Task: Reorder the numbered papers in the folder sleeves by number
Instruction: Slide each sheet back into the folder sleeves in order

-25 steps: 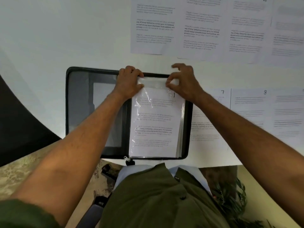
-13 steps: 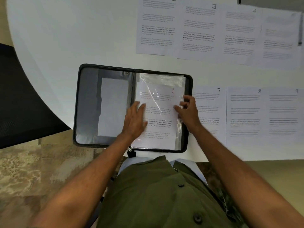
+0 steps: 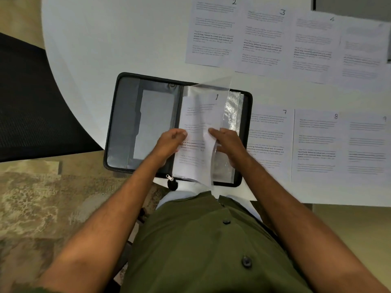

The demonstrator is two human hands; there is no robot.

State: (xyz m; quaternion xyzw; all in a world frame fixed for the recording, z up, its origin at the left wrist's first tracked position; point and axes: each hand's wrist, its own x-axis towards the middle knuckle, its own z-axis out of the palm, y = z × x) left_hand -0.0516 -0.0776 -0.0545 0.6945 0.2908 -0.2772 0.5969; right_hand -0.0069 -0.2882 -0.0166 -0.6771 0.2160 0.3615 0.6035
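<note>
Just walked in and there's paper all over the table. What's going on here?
A person is sorting numbered papers into an open black zip folder on the white table. The sheet marked 1 sits in the first clear sleeve, which is lifted partway; the left hand and right hand both grip it. Sheets 2, 3, 4, 7 and 8 lie loose on the table.

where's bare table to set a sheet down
Free: the table left of paper 2 and beyond the folder, plus a strip between the two paper rows. Crowded: the right side, papers edge to edge.
</note>
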